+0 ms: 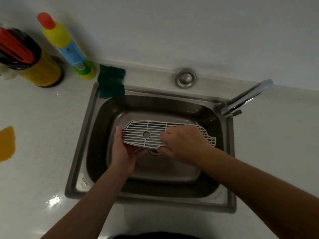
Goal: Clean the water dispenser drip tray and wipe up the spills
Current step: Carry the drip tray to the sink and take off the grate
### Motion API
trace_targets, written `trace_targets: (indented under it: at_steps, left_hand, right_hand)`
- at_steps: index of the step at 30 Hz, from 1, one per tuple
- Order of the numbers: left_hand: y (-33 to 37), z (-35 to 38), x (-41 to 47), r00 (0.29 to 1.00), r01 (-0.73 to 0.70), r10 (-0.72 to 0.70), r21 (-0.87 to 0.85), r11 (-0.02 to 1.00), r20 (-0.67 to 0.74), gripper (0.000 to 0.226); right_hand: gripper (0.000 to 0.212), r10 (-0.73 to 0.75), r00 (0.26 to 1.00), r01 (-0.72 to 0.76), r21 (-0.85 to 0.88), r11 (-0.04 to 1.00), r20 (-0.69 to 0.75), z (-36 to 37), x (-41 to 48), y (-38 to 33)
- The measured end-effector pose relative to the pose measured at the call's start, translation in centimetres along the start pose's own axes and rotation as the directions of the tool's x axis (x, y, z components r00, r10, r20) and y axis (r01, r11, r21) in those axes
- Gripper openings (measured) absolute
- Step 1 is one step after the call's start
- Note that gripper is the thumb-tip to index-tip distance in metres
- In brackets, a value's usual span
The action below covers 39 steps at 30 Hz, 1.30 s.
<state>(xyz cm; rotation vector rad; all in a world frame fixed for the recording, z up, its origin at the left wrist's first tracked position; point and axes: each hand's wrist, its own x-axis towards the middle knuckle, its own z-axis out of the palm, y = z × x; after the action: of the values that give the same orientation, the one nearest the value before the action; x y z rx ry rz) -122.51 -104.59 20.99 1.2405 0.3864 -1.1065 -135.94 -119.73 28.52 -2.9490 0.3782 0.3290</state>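
Note:
A white slotted drip tray grille (148, 133) with a round hole in its middle is held level over the steel sink basin (165, 171). My left hand (123, 150) grips its left end from below, the thumb on the edge. My right hand (184, 144) lies over the right half, fingers curled onto the slats and the thumb under the front edge. The grille's right end (209, 138) shows past my right hand.
A green scouring pad (111, 81) hangs over the sink's back-left rim. The tap (245, 99) stands at the back right, turned away from the basin. A yellow detergent bottle (64, 45) and a dark-capped jar (29, 59) stand at the back left. A yellow cloth (6, 144) lies at the left edge.

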Motion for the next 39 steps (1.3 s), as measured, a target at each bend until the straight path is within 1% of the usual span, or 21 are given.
trace_targets:
  at_steps: [2,4,7,9,11,13,15,17,20,23,25,27,29,31,34,36,39]
  left_hand:
    - [-0.3,-0.1,0.1,1.000,0.001,-0.001,-0.006,1.000,0.009,0.065]
    - [-0.7,-0.2,0.0,1.000,0.014,-0.013,-0.037,0.999,0.026,0.070]
    - [-1.2,-0.3,-0.2,0.999,0.019,-0.016,-0.087,0.996,0.029,0.074]
    - [-1.4,-0.4,-0.4,1.000,0.012,-0.010,-0.114,0.993,0.018,0.072]
    - [-1.7,-0.5,-0.6,1.000,-0.008,0.007,-0.123,0.992,-0.008,0.069]
    - [-2.2,-0.9,-0.8,0.999,-0.040,0.036,-0.118,0.992,-0.040,0.064]
    - [-2.7,-1.3,-1.2,0.995,-0.071,0.064,-0.095,0.993,-0.078,0.061]
    - [-3.2,-1.6,-1.6,0.990,-0.089,0.079,-0.087,0.992,-0.115,0.058]
    - [-3.6,-1.9,-2.5,0.982,-0.096,0.081,-0.080,0.992,-0.168,0.052]
    - [-4.0,-2.1,-3.4,0.976,-0.121,0.115,-0.022,0.992,-0.185,0.046]
    - [-4.2,-2.2,-4.0,0.971,-0.133,0.132,0.008,0.991,-0.197,0.043]
    - [-4.6,-2.2,-4.4,0.966,-0.154,0.159,0.038,0.987,-0.203,0.046]
    - [-5.0,-1.9,-4.8,0.962,-0.174,0.185,0.067,0.982,-0.204,0.049]
    - [-5.2,-1.6,-5.0,0.957,-0.183,0.201,0.101,0.978,-0.210,0.044]
    - [-5.5,-1.1,-5.0,0.948,-0.201,0.234,0.162,0.966,-0.216,0.050]
    - [-5.4,-0.6,-5.0,0.942,-0.229,0.274,0.225,0.947,-0.195,0.044]
    - [-4.8,0.2,-5.0,0.925,-0.293,0.354,0.329,0.897,-0.139,0.029]
  right_hand:
    - [0.042,-0.002,1.000,0.001,-0.056,0.998,-0.022,-0.4,-0.2,-0.4]
    - [0.043,0.018,1.000,-0.018,-0.038,0.999,0.002,-0.7,-0.7,-0.7]
    - [0.037,0.049,0.999,-0.049,-0.006,0.999,0.005,-1.2,-2.7,-0.8]
    - [0.030,0.132,0.991,-0.131,0.025,0.991,-0.029,-1.3,-5.1,-0.6]
    - [0.023,0.252,0.967,-0.248,0.085,0.965,-0.031,-1.0,-7.9,0.1]
    - [0.017,0.381,0.925,-0.375,0.167,0.912,-0.005,0.2,-10.6,1.3]
    - [0.017,0.506,0.862,-0.499,0.199,0.843,0.018,1.9,-13.0,3.0]
    - [0.021,0.608,0.793,-0.604,0.176,0.777,0.037,3.9,-15.1,4.9]
    - [0.026,0.699,0.712,-0.700,0.121,0.704,0.058,6.7,-17.3,7.4]
    - [0.027,0.745,0.663,-0.747,0.122,0.654,0.071,8.8,-18.5,9.0]
    - [0.024,0.759,0.649,-0.755,0.167,0.634,0.053,10.1,-19.2,9.5]
    - [0.019,0.768,0.639,-0.754,0.221,0.619,0.030,11.2,-19.7,9.4]
    - [0.019,0.790,0.613,-0.759,0.284,0.586,0.008,12.0,-20.1,9.0]
    - [0.023,0.824,0.567,-0.773,0.345,0.533,-0.002,12.5,-20.2,8.8]
    - [0.025,0.861,0.508,-0.797,0.386,0.463,0.015,12.8,-20.4,9.2]
    - [0.028,0.872,0.488,-0.809,0.393,0.437,0.034,12.7,-20.7,9.6]
    - [0.042,0.876,0.480,-0.820,0.384,0.425,0.056,12.2,-20.8,9.8]
